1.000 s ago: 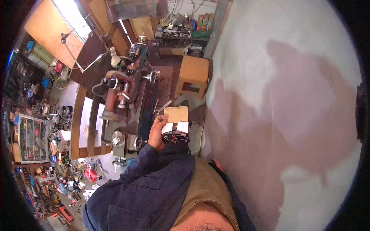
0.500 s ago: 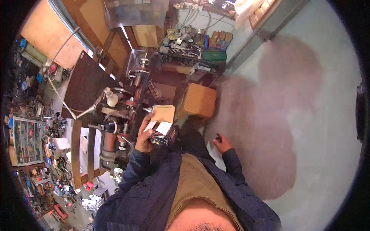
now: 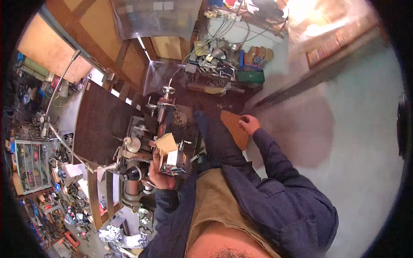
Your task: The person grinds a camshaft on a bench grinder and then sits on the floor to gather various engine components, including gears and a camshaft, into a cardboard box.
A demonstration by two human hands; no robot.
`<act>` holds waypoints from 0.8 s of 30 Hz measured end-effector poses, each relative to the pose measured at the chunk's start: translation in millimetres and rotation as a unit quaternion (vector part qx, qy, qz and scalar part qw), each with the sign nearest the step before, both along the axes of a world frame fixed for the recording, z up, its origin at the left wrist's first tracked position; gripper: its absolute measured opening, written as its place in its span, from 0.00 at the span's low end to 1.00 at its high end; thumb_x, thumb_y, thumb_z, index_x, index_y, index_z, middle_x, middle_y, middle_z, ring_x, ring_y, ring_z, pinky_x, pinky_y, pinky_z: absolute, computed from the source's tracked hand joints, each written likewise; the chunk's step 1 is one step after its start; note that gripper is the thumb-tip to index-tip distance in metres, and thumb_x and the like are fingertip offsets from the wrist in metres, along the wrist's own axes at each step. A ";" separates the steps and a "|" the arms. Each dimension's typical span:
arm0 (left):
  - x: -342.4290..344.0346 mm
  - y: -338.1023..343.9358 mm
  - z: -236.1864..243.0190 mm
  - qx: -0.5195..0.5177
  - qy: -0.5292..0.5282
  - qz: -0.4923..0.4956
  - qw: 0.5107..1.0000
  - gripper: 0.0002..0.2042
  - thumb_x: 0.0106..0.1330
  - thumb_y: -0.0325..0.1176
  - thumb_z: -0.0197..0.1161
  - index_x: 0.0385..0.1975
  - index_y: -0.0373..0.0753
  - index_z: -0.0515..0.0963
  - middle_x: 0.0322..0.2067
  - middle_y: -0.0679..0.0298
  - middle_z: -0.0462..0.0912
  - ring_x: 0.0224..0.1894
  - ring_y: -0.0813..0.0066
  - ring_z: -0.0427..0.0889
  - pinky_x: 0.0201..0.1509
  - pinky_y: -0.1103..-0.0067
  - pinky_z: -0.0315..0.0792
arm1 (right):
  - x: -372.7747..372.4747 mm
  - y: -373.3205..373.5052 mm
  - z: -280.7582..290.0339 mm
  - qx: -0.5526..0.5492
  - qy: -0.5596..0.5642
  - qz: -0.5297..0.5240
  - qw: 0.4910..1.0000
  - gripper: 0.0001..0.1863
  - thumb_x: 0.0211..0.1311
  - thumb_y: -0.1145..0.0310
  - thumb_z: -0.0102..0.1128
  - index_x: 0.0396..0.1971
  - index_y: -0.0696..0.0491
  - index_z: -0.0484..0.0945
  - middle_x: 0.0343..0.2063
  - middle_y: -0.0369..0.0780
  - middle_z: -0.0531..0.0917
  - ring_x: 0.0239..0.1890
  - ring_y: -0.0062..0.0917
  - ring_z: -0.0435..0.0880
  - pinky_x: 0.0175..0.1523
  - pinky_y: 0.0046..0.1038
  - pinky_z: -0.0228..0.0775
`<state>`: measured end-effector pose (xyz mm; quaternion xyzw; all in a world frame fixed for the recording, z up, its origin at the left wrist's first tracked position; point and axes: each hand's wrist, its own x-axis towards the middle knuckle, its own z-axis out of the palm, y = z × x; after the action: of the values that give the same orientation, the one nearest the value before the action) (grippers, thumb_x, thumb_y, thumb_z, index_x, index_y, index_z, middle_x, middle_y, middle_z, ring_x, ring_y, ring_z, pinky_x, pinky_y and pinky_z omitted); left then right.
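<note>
My left hand (image 3: 161, 175) grips a small cardboard box (image 3: 183, 167) with dark printed sides. Its flaps stand up, and thin metal pieces show at the edge nearest me, too small to name. The hand is beside a lathe (image 3: 131, 185), close to its front. Out to the right, my right hand (image 3: 250, 124) has curled fingers with the thumb drawn against them. Whatever they may hold is hidden. This hand overlaps the edge of a yellow-orange textured stool (image 3: 234, 129), but I cannot tell whether it touches it.
A lamp (image 3: 133, 144) on a jointed arm reaches over the lathe. Behind the lathe is a dark board (image 3: 103, 120). Ahead, metal parts (image 3: 215, 60) and a green box (image 3: 251, 76) crowd a low bench. A glass-fronted cabinet (image 3: 33, 165) stands among clutter at far left.
My view has shifted and my body has turned. The right hand has moved forward to the stool, which my leg now partly covers. The box stays in my left hand, nearer the lathe.
</note>
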<state>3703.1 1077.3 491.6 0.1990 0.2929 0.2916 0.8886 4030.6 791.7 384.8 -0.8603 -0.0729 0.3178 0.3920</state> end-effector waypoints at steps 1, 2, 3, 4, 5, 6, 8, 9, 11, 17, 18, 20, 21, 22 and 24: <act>9.8 1.0 2.0 0.008 0.005 -0.009 1.000 0.28 0.64 0.38 0.56 0.65 0.39 0.62 0.59 0.55 0.72 0.60 0.58 0.73 0.63 0.64 0.70 | 22.5 15.5 -3.7 0.000 0.006 0.002 1.000 0.24 0.61 0.61 0.63 0.52 0.61 0.77 0.45 0.49 0.85 0.46 0.35 0.85 0.53 0.33 0.75; 19.9 5.5 -0.7 0.017 0.008 -0.015 1.000 0.29 0.64 0.36 0.56 0.65 0.38 0.62 0.59 0.56 0.72 0.60 0.59 0.73 0.63 0.63 0.70 | 48.9 35.4 -10.2 -0.001 0.031 -0.029 0.999 0.23 0.61 0.61 0.63 0.52 0.60 0.78 0.44 0.49 0.85 0.46 0.36 0.85 0.52 0.34 0.76; 29.1 11.1 -5.5 0.022 0.026 -0.017 0.999 0.29 0.63 0.36 0.56 0.66 0.38 0.61 0.59 0.57 0.72 0.60 0.59 0.74 0.62 0.64 0.70 | 74.4 54.6 -15.6 -0.002 0.055 -0.062 0.997 0.22 0.60 0.61 0.62 0.51 0.59 0.79 0.44 0.48 0.85 0.46 0.37 0.85 0.51 0.35 0.76; 39.2 15.5 -9.2 0.027 0.043 -0.024 0.998 0.30 0.63 0.36 0.57 0.66 0.38 0.61 0.59 0.58 0.72 0.60 0.60 0.74 0.62 0.64 0.70 | 112.0 54.8 -67.8 -0.016 0.031 -0.053 0.998 0.21 0.60 0.63 0.62 0.50 0.59 0.79 0.40 0.46 0.85 0.41 0.33 0.85 0.46 0.33 0.76; 54.0 19.6 -2.2 0.001 0.102 -0.025 0.994 0.30 0.62 0.36 0.57 0.66 0.37 0.62 0.58 0.57 0.73 0.58 0.61 0.75 0.62 0.65 0.70 | 150.7 55.0 -123.2 -0.031 0.008 -0.044 0.999 0.20 0.60 0.65 0.63 0.49 0.59 0.79 0.35 0.43 0.85 0.36 0.29 0.85 0.41 0.31 0.77; 70.3 25.8 -9.6 0.014 0.126 -0.018 0.992 0.31 0.60 0.39 0.58 0.65 0.36 0.63 0.57 0.57 0.75 0.57 0.61 0.76 0.61 0.65 0.70 | 188.3 51.0 -176.8 -0.050 -0.016 -0.041 0.998 0.18 0.59 0.67 0.63 0.49 0.59 0.78 0.31 0.41 0.86 0.31 0.25 0.85 0.36 0.29 0.77; 88.6 40.0 -34.5 -0.004 0.113 -0.048 0.992 0.32 0.58 0.42 0.59 0.62 0.34 0.67 0.53 0.57 0.78 0.54 0.61 0.78 0.59 0.65 0.72 | 240.2 65.7 -228.6 -0.100 0.006 -0.048 0.994 0.19 0.60 0.64 0.60 0.48 0.59 0.79 0.29 0.41 0.86 0.33 0.28 0.86 0.40 0.31 0.77; 92.0 46.5 -46.0 -0.045 0.098 -0.069 0.992 0.34 0.56 0.42 0.60 0.63 0.34 0.66 0.54 0.56 0.78 0.55 0.59 0.78 0.59 0.64 0.73 | 263.2 75.1 -245.8 -0.216 -0.031 0.020 0.976 0.23 0.60 0.59 0.61 0.51 0.57 0.78 0.35 0.42 0.85 0.38 0.31 0.85 0.43 0.35 0.76; 111.1 64.8 -61.4 -0.099 0.077 -0.110 0.986 0.34 0.54 0.44 0.62 0.59 0.30 0.68 0.49 0.52 0.80 0.50 0.56 0.81 0.52 0.62 0.76 | 305.0 92.9 -275.2 -0.385 -0.078 0.105 0.914 0.25 0.61 0.54 0.61 0.52 0.55 0.78 0.40 0.44 0.85 0.42 0.34 0.84 0.46 0.38 0.76; 178.9 105.0 -93.5 -0.173 0.138 -0.127 0.967 0.35 0.48 0.40 0.68 0.58 0.35 0.69 0.45 0.49 0.81 0.44 0.52 0.83 0.51 0.59 0.78 | 387.9 127.8 -342.4 -0.404 -0.084 -0.003 0.911 0.16 0.64 0.58 0.57 0.42 0.54 0.81 0.34 0.44 0.84 0.36 0.37 0.83 0.42 0.42 0.77; 193.1 105.5 -96.4 -0.155 0.160 -0.100 0.970 0.35 0.48 0.40 0.68 0.59 0.37 0.69 0.45 0.49 0.80 0.45 0.52 0.82 0.52 0.58 0.77 | 394.1 131.5 -351.9 -0.406 -0.087 -0.009 0.910 0.15 0.65 0.59 0.56 0.41 0.54 0.81 0.33 0.45 0.84 0.35 0.38 0.83 0.41 0.43 0.77; 214.8 103.6 -111.9 -0.157 0.107 -0.103 0.976 0.27 0.59 0.48 0.65 0.55 0.42 0.72 0.40 0.53 0.78 0.45 0.52 0.78 0.50 0.59 0.75 | 405.9 133.6 -368.0 -0.416 -0.097 -0.019 0.904 0.14 0.66 0.60 0.55 0.37 0.54 0.82 0.31 0.45 0.84 0.33 0.39 0.83 0.39 0.44 0.77; 218.8 104.4 -122.1 -0.186 0.056 -0.117 0.974 0.25 0.61 0.49 0.63 0.54 0.42 0.72 0.39 0.54 0.78 0.44 0.53 0.78 0.49 0.60 0.74 | 409.0 134.4 -375.3 -0.420 -0.102 -0.021 0.901 0.13 0.67 0.60 0.54 0.36 0.54 0.83 0.30 0.45 0.84 0.32 0.39 0.83 0.39 0.45 0.78; 219.5 105.5 -132.3 -0.215 0.004 -0.132 0.968 0.23 0.64 0.51 0.61 0.52 0.42 0.72 0.37 0.56 0.77 0.43 0.53 0.77 0.48 0.61 0.74 | 413.2 133.0 -380.7 -0.422 -0.108 -0.024 0.900 0.14 0.68 0.61 0.53 0.34 0.54 0.83 0.29 0.45 0.84 0.31 0.40 0.83 0.38 0.45 0.78; 209.0 102.9 -160.5 -0.198 -0.008 -0.148 0.969 0.22 0.66 0.51 0.57 0.51 0.40 0.73 0.37 0.58 0.76 0.39 0.53 0.78 0.46 0.61 0.75 | 419.8 126.2 -387.8 -0.421 -0.117 -0.026 0.899 0.15 0.69 0.62 0.52 0.31 0.54 0.85 0.27 0.45 0.83 0.29 0.41 0.83 0.36 0.47 0.78</act>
<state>3912.1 1180.1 331.1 0.0584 0.3052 0.0948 0.9458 4450.4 917.9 -2.9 -0.9776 0.0448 0.2052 -0.0095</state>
